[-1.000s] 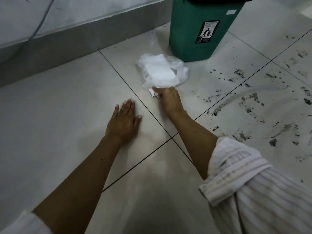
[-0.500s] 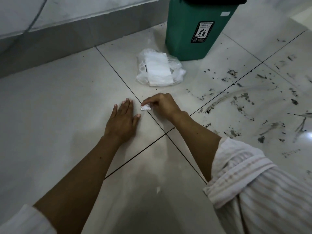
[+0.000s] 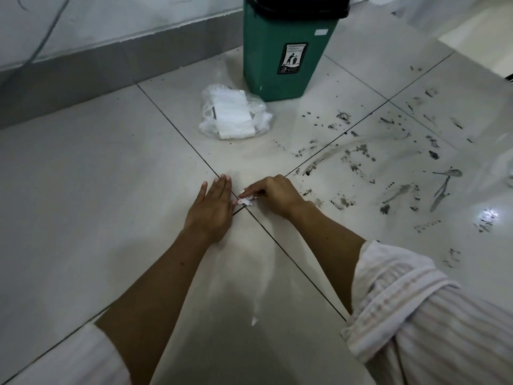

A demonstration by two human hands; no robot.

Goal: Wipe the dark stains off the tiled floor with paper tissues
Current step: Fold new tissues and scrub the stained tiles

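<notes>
Fingers (image 3: 251,190) of the right hand (image 3: 273,194) are curled in, pinching a small crumpled scrap of tissue (image 3: 245,201) between thumb and forefinger, just above the crossing of the grout lines; the scrap is tiny, and whether it touches the tile I cannot tell. Left hand (image 3: 213,208) lies flat on the floor (image 3: 97,176) just beside it, fingers straight and together, holding nothing, apparently propping the body; its fingertips sit almost against the scrap.

Stains (image 3: 361,162) lie wholly to the right of the pinching hand and somewhat beyond it, on the far-right and near-right tiles; the nearest specks begin close by the right wrist, while the heavy smear runs as a long arc from near the grout crossing out toward the far right, with darker streaks and blots well out past it. So the right hand is plainly the nearer one, and the coming move, as I judge it, is a sweep rightward, away from the left hand, along that arc rather than across it.

A scrap this small seems unlikely to take up much; the pack (image 3: 233,116) of fresh tissues in its clear wrap lies ahead, between the hands and the green bin (image 3: 288,51), touching or nearly touching the bin's foot; more would have to come from there. None of the stained patch looks clean yet.
</notes>
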